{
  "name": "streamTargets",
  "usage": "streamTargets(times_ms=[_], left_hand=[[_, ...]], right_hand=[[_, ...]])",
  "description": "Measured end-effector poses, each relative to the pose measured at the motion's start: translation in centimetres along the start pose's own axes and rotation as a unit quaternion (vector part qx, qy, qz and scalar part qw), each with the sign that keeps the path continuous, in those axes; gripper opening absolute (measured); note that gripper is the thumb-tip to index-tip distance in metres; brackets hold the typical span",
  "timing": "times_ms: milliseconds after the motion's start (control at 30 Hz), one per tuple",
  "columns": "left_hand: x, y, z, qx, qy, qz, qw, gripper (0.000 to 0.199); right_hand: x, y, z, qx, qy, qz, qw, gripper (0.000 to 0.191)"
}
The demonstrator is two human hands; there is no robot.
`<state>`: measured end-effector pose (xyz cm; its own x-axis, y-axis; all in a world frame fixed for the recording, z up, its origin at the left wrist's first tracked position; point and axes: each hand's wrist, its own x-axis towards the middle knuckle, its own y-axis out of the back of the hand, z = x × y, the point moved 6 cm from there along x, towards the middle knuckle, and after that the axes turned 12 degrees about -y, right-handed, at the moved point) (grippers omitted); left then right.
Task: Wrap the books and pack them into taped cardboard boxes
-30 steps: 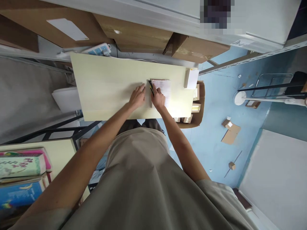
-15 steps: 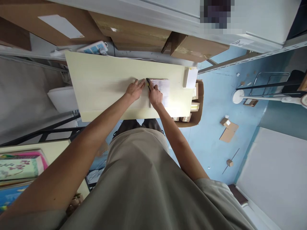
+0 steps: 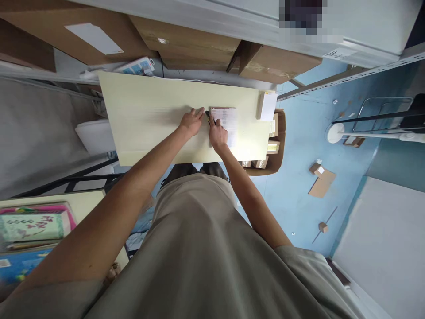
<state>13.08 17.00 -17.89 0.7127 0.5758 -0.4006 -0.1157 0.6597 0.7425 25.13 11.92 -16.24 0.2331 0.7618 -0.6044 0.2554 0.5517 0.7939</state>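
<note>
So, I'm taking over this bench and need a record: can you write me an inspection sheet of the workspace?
Surface: pale yellow table, looks flat.
Job's things: printed papers; small dark tool by their left edge, exact type unclear.
Clutter: white box near the far right corner.
Hands: right hand grips the tool, partly over the papers; left hand beside it, spread, contact with the table unclear.
Cables: white cord along the far edge.
Surroundings: cardboard boxes beyond; open carton at right; books lower left.
</note>
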Motion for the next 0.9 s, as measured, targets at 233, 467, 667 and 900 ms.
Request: streamTargets(times_ms=[233, 467, 667, 900], left_hand=[[-0.2, 0.4, 0.5, 0.050, 0.009, -0.045, 0.998, 0.076], [-0.2, 0.0, 0.2, 0.046, 0.006, -0.049, 0.998, 0.080], [-0.1, -0.1, 0.1, 0.046, 0.001, -0.045, 0.998, 0.087], [-0.4, -0.2, 0.7, 0.063, 0.003, -0.063, 0.996, 0.114]], right_hand=[[-2.2, -0.4, 0.6, -0.019, -0.002, 0.011, 1.000, 0.067], [-4.4, -1.2, 1.1, -0.039, -0.005, 0.002, 0.999, 0.072], [-6.2, -2.0, 1.8, -0.056, -0.011, -0.023, 0.998, 0.069], [-8.9, -3.3, 2.8, -0.084, -0.010, -0.049, 0.995, 0.073]])
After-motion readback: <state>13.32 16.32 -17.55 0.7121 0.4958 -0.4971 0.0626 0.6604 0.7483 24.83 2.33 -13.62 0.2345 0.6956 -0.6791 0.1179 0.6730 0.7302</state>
